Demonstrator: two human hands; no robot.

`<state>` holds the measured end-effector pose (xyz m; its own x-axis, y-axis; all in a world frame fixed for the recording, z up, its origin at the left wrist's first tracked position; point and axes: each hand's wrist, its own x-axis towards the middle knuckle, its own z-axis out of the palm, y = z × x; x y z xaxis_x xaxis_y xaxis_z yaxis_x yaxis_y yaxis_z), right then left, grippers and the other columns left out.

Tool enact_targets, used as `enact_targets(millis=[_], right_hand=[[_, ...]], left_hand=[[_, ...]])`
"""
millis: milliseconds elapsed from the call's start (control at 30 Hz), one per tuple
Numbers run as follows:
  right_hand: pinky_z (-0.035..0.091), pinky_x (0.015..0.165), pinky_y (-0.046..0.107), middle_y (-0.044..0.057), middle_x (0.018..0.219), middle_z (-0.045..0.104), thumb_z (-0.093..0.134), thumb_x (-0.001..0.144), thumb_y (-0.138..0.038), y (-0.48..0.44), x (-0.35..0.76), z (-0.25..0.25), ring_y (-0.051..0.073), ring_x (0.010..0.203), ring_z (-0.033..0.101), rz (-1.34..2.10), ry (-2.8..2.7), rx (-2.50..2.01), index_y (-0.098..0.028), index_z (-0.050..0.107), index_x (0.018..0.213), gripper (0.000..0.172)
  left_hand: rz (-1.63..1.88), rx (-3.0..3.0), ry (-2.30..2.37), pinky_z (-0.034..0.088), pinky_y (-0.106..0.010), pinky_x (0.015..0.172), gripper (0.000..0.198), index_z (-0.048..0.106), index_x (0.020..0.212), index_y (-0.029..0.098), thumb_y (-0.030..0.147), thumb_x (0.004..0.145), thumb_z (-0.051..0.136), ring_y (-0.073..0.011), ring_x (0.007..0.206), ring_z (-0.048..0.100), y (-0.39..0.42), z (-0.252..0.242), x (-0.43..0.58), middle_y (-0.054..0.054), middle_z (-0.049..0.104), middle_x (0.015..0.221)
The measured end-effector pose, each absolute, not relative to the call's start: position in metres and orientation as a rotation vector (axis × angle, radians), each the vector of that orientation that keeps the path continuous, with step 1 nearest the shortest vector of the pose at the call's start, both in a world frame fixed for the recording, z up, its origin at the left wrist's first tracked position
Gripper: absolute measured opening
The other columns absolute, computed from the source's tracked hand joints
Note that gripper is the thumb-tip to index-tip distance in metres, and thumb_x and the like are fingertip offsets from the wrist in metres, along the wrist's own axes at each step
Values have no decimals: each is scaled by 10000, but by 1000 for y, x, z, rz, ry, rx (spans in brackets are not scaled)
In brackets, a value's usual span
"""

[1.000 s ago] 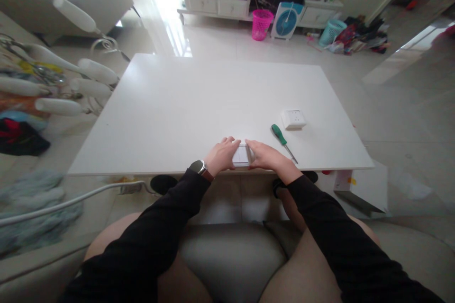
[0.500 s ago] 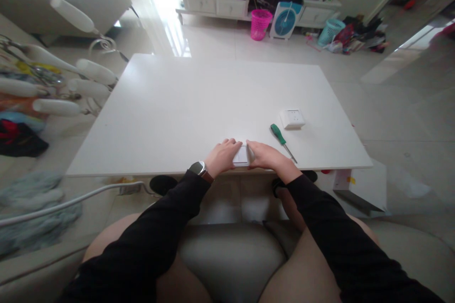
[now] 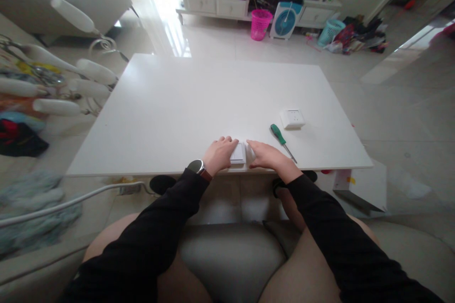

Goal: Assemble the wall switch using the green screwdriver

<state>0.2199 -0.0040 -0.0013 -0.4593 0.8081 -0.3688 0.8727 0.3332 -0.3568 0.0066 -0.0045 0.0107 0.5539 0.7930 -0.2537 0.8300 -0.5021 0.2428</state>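
Observation:
A white wall switch (image 3: 238, 153) lies at the near edge of the white table (image 3: 199, 99). My left hand (image 3: 221, 155), with a watch at the wrist, grips it from the left, fingers over the far side and thumb at the near side. Just to the right of the switch, a narrow gap away, my right hand (image 3: 265, 155) is curved with thumb and fingers apart and nothing visible in them. A screwdriver with a green handle (image 3: 277, 133) rests to the right of that hand. Beyond it sits a white socket box (image 3: 293, 119), its slotted face up.
White lamp arms (image 3: 95, 72) reach close to the table's left edge. Below the near edge are my legs and a grey seat (image 3: 234, 255). Across the floor stand a pink basket (image 3: 260, 24), a blue fan (image 3: 285, 21) and a low white cabinet (image 3: 202, 4).
My left hand has shifted slightly left along with the switch. My right hand, which was against the switch's right side, is now apart from it.

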Motion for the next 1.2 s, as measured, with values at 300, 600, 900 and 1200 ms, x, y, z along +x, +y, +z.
enact_targets(millis=[300,600,900,1200], right_hand=[[493,1140,406,245,1461,622,867,729,-232,-3,222,2,353,1386,606,-749,2326,1616,-97,458,1521,901],[477,1177,389,242,1523,583,850,767,-261,-4,218,8,346,1425,581,-712,2288,1590,-86,476,1528,866],[464,1187,403,233,1519,591,822,818,-277,-5,216,5,351,1430,575,-703,2286,1547,-95,531,1487,753],[486,1161,416,239,1488,616,821,824,-274,-5,216,5,366,1401,599,-711,2306,1536,-92,542,1486,741]], left_hand=[[-142,2474,1314,382,-652,1178,762,394,1551,244,184,846,679,-379,1566,302,-53,11,37,-168,344,1700],[-231,2440,1471,404,-649,1179,624,467,1543,127,176,928,564,-410,1556,340,-50,19,35,-220,362,1689],[-307,2388,1628,317,-553,1246,776,374,1569,-83,228,908,635,-480,1587,255,-68,13,47,-401,253,1655],[-310,2358,1615,281,-570,1264,821,387,1590,-40,249,888,698,-498,1593,199,-71,10,51,-378,212,1676]])
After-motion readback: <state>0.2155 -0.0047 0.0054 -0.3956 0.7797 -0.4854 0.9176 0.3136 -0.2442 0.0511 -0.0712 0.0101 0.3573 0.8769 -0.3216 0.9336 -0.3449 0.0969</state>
